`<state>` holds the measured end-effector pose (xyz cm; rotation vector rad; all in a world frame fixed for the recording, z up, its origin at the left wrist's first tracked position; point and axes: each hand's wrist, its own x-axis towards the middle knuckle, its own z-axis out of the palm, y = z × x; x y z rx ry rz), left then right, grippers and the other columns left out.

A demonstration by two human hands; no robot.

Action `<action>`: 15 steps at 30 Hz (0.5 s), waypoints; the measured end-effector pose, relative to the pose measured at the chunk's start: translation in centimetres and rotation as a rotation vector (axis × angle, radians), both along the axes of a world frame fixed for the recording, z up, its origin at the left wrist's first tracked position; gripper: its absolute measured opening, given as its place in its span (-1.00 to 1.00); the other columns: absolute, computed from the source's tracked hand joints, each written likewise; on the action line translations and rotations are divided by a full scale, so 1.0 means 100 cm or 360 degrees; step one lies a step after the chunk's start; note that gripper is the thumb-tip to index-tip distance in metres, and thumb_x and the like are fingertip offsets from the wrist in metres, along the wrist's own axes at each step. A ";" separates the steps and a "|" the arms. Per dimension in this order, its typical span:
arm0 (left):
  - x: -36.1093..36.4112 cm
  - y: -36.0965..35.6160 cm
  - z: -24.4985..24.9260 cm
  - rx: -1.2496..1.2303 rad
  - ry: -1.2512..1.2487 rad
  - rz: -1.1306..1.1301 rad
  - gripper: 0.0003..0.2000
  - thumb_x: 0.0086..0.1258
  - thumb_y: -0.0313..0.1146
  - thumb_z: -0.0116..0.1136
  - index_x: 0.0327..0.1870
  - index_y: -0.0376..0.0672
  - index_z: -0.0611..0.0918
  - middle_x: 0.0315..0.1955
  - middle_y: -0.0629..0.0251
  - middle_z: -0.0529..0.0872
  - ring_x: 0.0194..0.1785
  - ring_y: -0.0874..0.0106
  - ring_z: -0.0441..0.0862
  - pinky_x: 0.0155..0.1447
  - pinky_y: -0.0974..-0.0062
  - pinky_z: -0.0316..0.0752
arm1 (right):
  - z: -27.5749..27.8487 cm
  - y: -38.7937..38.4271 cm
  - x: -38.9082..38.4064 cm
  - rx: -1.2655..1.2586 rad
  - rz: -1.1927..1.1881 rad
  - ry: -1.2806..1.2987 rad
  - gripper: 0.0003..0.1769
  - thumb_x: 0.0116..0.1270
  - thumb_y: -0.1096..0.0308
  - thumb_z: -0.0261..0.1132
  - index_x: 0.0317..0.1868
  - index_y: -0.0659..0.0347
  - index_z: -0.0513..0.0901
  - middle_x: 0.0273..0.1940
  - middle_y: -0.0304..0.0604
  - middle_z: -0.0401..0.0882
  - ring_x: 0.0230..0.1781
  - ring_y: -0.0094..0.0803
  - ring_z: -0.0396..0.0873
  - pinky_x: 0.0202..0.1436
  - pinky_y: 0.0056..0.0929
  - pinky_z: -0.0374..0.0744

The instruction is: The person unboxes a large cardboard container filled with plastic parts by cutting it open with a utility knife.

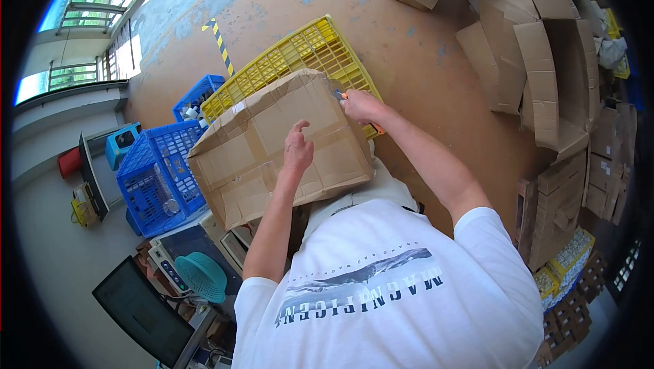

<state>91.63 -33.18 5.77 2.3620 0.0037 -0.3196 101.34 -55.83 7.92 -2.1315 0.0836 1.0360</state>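
Note:
A large taped cardboard box [259,139] lies in front of me, tilted against a yellow plastic crate [300,45]. My right hand [363,106] is closed around an orange utility knife [345,96], whose blade end points at the upper right edge of the box. The knife's orange tail end shows below the fist. Over the middle of the box is my left hand [298,147], with a finger bent outward, the fingers apart and nothing in them. Strips of brown tape cross the cardboard beneath it.
Blue crates [160,171] stand at the left, beside a teal basket [200,277] and a monitor [144,311]. Opened cardboard boxes [545,62] pile up at the right. Yellow-black tape [219,45] marks the brown floor [422,69].

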 end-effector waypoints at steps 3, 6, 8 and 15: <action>-0.014 0.002 0.002 0.0007 0.0041 0.0029 -0.55 0.02 -0.60 -0.04 0.04 -0.33 0.55 0.11 -0.04 0.56 0.23 0.01 0.47 0.35 0.26 0.36 | 0.005 0.001 -0.001 -0.0149 0.0118 -0.0036 -0.63 0.46 0.21 0.08 -0.17 0.41 0.62 -0.48 0.04 0.64 -0.52 -0.19 0.65 -0.37 -0.17 0.58; -0.023 0.009 0.001 -0.0020 0.0023 0.0062 -0.56 0.03 -0.61 -0.05 0.03 -0.32 0.55 0.08 -0.04 0.58 0.22 0.01 0.48 0.35 0.26 0.36 | 0.008 0.001 0.002 -0.0178 0.0133 -0.0014 -0.63 0.45 0.20 0.09 -0.15 0.40 0.63 -0.46 0.05 0.65 -0.47 -0.17 0.67 -0.34 -0.16 0.58; -0.029 0.014 -0.003 -0.0013 0.0001 0.0070 -0.57 0.03 -0.61 -0.05 0.02 -0.32 0.55 0.07 -0.04 0.59 0.22 0.01 0.48 0.34 0.26 0.35 | 0.002 -0.001 0.001 -0.0175 0.0125 0.0006 -0.63 0.44 0.20 0.10 -0.14 0.39 0.63 -0.45 0.05 0.66 -0.45 -0.17 0.68 -0.33 -0.16 0.58; -0.047 0.021 -0.023 -0.0035 -0.0067 0.0111 -0.52 0.04 -0.61 -0.09 0.08 -0.16 0.55 0.05 0.12 0.60 0.11 0.10 0.51 0.27 0.26 0.39 | 0.000 0.001 0.008 -0.0277 0.0182 -0.0036 -0.64 0.43 0.21 0.09 -0.10 0.37 0.64 -0.39 0.06 0.69 -0.34 -0.12 0.70 -0.21 -0.13 0.61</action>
